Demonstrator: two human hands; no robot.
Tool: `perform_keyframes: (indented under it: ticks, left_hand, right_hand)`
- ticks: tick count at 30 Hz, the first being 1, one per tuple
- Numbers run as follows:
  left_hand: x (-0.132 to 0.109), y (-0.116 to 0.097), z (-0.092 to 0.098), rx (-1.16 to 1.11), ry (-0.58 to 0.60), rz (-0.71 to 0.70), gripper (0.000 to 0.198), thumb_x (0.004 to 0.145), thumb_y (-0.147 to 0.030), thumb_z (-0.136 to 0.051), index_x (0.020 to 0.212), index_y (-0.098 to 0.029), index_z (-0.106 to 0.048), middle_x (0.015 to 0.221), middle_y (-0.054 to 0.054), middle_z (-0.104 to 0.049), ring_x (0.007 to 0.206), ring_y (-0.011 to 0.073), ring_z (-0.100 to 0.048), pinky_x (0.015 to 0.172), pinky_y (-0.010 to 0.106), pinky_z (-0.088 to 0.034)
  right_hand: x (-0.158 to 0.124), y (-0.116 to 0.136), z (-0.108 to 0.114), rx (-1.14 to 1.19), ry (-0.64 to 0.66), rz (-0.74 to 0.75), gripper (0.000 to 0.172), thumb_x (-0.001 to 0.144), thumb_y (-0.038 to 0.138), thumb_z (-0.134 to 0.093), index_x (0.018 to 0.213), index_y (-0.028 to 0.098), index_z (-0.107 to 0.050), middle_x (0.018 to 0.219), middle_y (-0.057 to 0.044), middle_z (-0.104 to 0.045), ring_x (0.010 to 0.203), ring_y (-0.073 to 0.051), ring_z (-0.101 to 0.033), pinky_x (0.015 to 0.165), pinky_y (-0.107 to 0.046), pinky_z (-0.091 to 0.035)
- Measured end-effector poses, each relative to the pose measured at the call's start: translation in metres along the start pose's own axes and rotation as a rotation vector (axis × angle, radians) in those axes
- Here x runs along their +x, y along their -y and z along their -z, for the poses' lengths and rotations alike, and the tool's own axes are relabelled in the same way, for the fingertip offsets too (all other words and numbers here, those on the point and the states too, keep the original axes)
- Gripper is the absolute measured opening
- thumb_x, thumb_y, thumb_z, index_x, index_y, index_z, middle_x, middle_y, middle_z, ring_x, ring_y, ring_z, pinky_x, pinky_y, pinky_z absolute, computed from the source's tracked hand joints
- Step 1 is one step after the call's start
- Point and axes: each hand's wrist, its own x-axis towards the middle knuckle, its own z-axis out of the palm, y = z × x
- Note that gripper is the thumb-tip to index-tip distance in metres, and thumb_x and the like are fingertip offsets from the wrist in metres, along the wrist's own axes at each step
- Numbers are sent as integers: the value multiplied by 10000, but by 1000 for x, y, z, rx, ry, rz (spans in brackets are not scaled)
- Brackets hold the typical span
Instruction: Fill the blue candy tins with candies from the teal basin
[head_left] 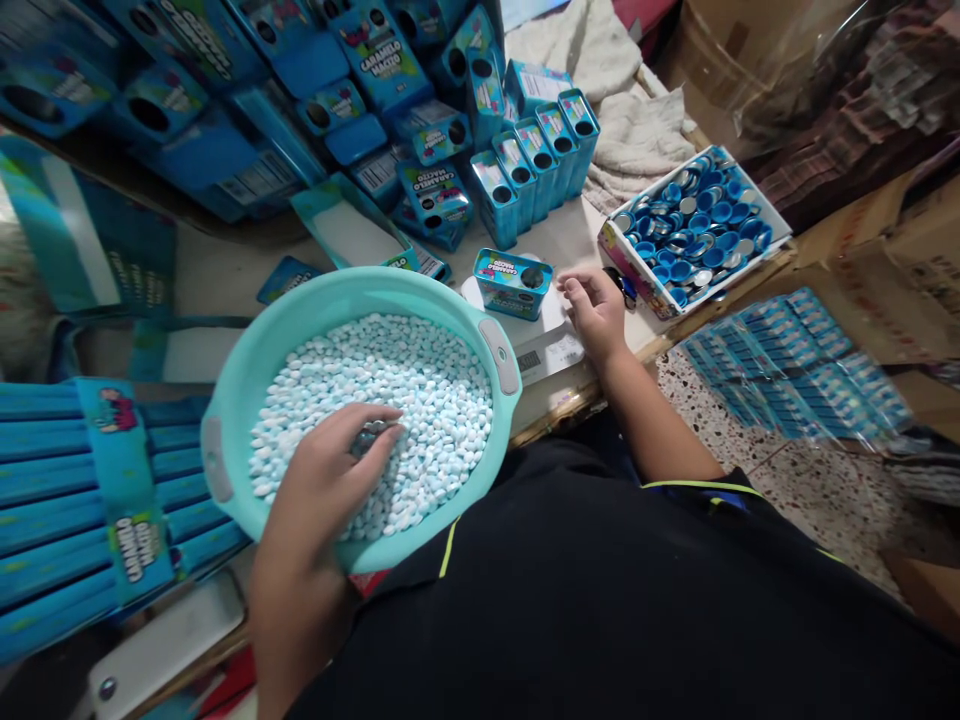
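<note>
A turquoise basin full of small white and pale blue candies sits in front of me. My left hand reaches into it, fingers closed round a small dark scoop-like thing among the candies. A small blue tin with a round hole in its top stands on a white scale. My right hand rests on the table just right of the scale, fingers loosely curled and holding nothing.
Several upright blue tins and a pile of more tins fill the back of the table. A box of blue and silver caps sits at right. Flat blue cartons lie at left, wrapped packs on the floor.
</note>
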Motion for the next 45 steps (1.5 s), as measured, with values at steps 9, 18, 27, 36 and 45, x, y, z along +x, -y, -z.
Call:
perform_keyframes:
  ticks: [9, 18, 27, 36, 45]
  left_hand:
    - [-2, -7, 1, 36, -22, -9, 249, 999, -431, -602, 1089, -258, -756, 1168, 60, -821, 1143, 332, -762, 1033, 491, -608]
    - [26, -30, 21, 214, 2, -349, 383, 1036, -418, -511, 1086, -185, -810, 1072, 132, -844, 1003, 321, -797, 937, 456, -623]
    - [160, -108, 31, 301, 104, -714, 322, 1002, -357, -564, 1015, -207, -849, 1029, 118, -802, 991, 278, -765, 973, 466, -580]
    - [210, -124, 2, 352, 236, -918, 307, 1004, -318, -564, 1086, -223, -844, 1061, 93, -826, 984, 216, -761, 959, 360, -586]
    - [203, -116, 0, 170, 116, -898, 320, 1012, -394, -690, 1228, -186, -803, 1181, 138, -800, 1071, 236, -761, 1010, 389, -603]
  right_hand:
    - [2, 1, 0, -70, -41, 9, 434, 1009, 673, -559, 934, 273, -708, 877, -37, -720, 837, -207, -709, 778, -409, -578]
    - [2, 0, -3, -22, -75, -22, 372, 970, 601, -624, 864, 251, -690, 849, -25, -673, 816, -200, -650, 708, -356, -525]
    - [1, 1, 0, -11, -205, -1, 292, 964, 513, -607, 834, 252, -631, 836, -18, -635, 768, -182, -616, 719, -353, -520]
    - [4, 3, -2, -1, -220, 0, 297, 945, 520, -613, 808, 257, -594, 789, -2, -611, 737, -184, -598, 743, -367, -531]
    - [9, 6, -3, 13, -213, -6, 327, 926, 540, -614, 777, 250, -594, 761, -5, -621, 725, -189, -588, 722, -363, -513]
